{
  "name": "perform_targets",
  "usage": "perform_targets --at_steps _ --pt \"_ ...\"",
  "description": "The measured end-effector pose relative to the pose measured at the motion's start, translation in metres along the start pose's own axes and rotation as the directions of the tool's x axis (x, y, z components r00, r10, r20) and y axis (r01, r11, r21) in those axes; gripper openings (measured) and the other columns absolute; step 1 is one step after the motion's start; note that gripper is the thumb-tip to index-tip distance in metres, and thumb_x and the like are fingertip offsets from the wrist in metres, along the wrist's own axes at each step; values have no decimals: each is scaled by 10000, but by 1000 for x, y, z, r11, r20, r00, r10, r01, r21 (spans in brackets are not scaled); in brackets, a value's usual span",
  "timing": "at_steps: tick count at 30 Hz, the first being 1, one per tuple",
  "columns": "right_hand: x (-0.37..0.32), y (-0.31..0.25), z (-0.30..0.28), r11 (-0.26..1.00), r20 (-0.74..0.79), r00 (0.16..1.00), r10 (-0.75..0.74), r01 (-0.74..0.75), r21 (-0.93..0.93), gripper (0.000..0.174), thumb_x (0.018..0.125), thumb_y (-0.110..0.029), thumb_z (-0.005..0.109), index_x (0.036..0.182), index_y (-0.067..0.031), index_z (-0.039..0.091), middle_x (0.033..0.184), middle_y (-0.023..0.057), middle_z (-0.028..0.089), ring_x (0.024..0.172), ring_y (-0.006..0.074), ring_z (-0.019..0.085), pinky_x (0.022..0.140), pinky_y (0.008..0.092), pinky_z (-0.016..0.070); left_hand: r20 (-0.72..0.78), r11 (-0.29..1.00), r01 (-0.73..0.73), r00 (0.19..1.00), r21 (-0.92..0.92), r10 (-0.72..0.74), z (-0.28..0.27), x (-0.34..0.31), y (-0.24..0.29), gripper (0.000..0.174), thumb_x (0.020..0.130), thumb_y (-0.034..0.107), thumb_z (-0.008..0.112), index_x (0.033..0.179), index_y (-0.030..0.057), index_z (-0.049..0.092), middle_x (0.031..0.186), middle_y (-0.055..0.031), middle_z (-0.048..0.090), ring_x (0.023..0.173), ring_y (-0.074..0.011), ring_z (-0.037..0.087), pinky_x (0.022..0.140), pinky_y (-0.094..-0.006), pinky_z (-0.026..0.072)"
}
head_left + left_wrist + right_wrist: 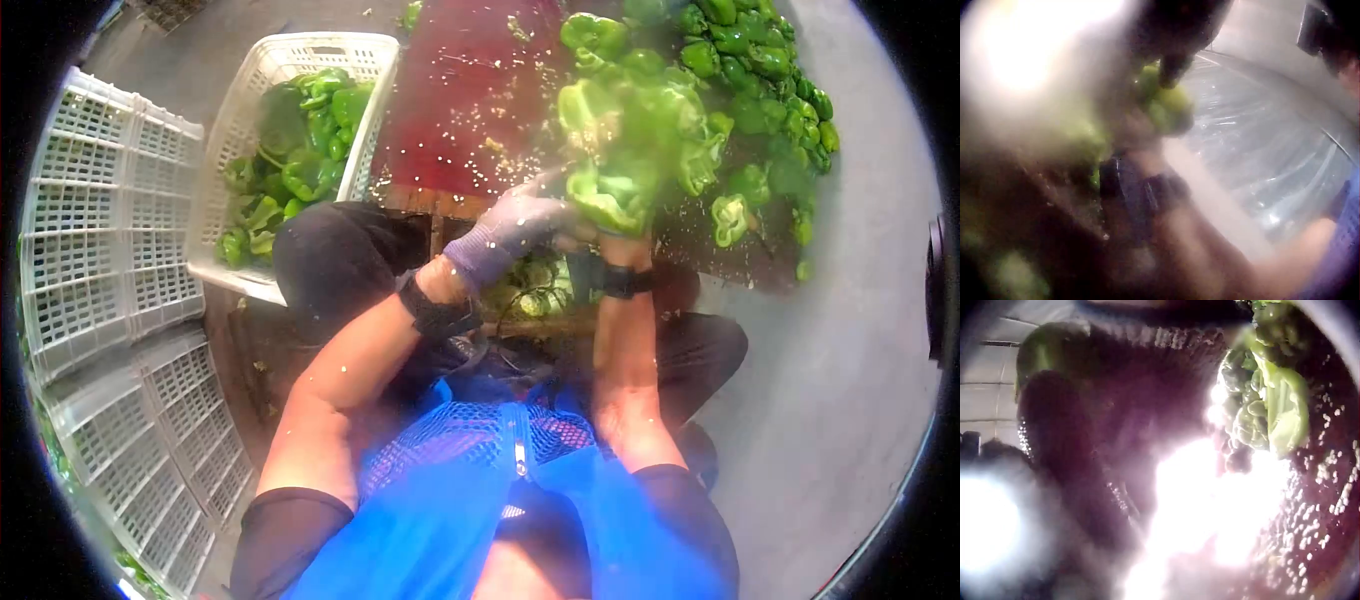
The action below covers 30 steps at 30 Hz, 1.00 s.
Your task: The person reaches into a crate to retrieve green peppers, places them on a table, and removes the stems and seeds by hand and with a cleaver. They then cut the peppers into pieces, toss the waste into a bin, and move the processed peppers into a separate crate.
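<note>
Where the head view looks down, the gloved left hand (512,232) curls its fingers against a split green pepper (608,195) and grips it above the near edge of the red table (455,110). The right hand (612,243) sits under the same pepper and is mostly hidden, so I cannot tell whether it grips or only props it. Both hands crowd one fruit, so a slip could drop it into the lap or onto the floor. If a blade is hidden there, the fingers lie close to it. Seeds (490,145) litter the table. A pile of peppers (770,90) lies far right, close to the table's edge, where a knock could roll some off. A white crate (228,140) to the left holds more.

From the left wrist, everything is blurred. The pepper (1163,103) shows only as a green smear beyond a strapped wrist.

From the right wrist, glare washes out the middle. The pepper's seeded core (1254,406) hangs over the seed-speckled table (1329,512).

No brand, label or writing can be read in any view.
</note>
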State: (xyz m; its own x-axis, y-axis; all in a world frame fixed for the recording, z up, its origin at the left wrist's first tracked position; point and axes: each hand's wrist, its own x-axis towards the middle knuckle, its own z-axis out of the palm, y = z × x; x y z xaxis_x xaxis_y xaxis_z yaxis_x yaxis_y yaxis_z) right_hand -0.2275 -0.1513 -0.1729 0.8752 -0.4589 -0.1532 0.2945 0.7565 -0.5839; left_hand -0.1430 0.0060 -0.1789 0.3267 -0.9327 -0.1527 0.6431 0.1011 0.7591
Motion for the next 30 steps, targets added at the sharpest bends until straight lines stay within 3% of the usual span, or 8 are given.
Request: perform_targets --at_steps 5,9,12,17,19,23,27,30 --pt "-6 -7 -5 971 -71 995 -66 47 -234 258 925 -265 518 1069 -69 605 922 94 631 790 214 623 709 344 524 145 930 219 973 -297 -182 11 -9 9 505 892 127 551 1364 16 409 1127 -113 620 923 -144 638 755 -263 538" --pt "-9 -10 1 841 -120 988 -98 18 -541 260 917 -249 530 1089 -70 608 967 98 630 833 211 621 745 342 517 242 456 -615 728 643 641 -15 27 -38 482 883 168 584 1327 27 463 975 -96 670 781 -127 638 655 -240 524" --pt "-7 -6 10 738 -105 989 -103 5 -674 265 911 -237 539 1103 -70 610 1002 101 629 864 208 619 772 340 512 -377 994 -103 920 36 109 25 3 26 476 863 182 599 1311 56 497 963 -97 665 722 -126 626 636 -281 531" --pt "-8 -3 30 571 -46 992 -118 30 -820 277 900 -217 554 1128 -71 612 1059 106 628 918 204 617 817 336 503 -392 468 -297 281 832 876 18 12 51 520 846 183 567 1343 68 467 1011 -196 638 733 -223 651 682 -340 545" --pt "-6 1 46 495 8 992 -130 72 -866 284 896 -209 560 1138 -71 614 1082 108 628 939 202 616 835 335 500 -327 375 -199 236 905 915 29 9 64 528 832 178 574 1341 80 474 1011 -224 629 783 -288 656 731 -374 536" --pt "0 5 82 319 158 969 -189 213 -924 300 888 -193 572 1158 -72 616 1127 112 627 982 198 614 871 332 493 -600 852 -236 623 468 502 35 -50 121 532 822 209 609 1322 70 491 977 -209 644 899 -322 655 781 -423 527" --pt "6 22 148 129 429 873 -232 465 -876 319 879 -177 584 1178 -72 618 1173 116 626 1024 195 612 907 329 486 -124 125 24 394 992 911 -20 -49 120 411 817 226 617 1194 64 580 900 -190 668 770 -242 671 693 -364 535" --pt "22 63 205 56 607 787 -108 615 -787 334 873 -165 593 1193 -73 620 1207 119 625 1056 192 611 934 327 481 -72 -41 200 528 979 846 -63 -135 142 273 809 182 617 1059 74 638 900 -135 658 797 -222 648 712 -353 521"
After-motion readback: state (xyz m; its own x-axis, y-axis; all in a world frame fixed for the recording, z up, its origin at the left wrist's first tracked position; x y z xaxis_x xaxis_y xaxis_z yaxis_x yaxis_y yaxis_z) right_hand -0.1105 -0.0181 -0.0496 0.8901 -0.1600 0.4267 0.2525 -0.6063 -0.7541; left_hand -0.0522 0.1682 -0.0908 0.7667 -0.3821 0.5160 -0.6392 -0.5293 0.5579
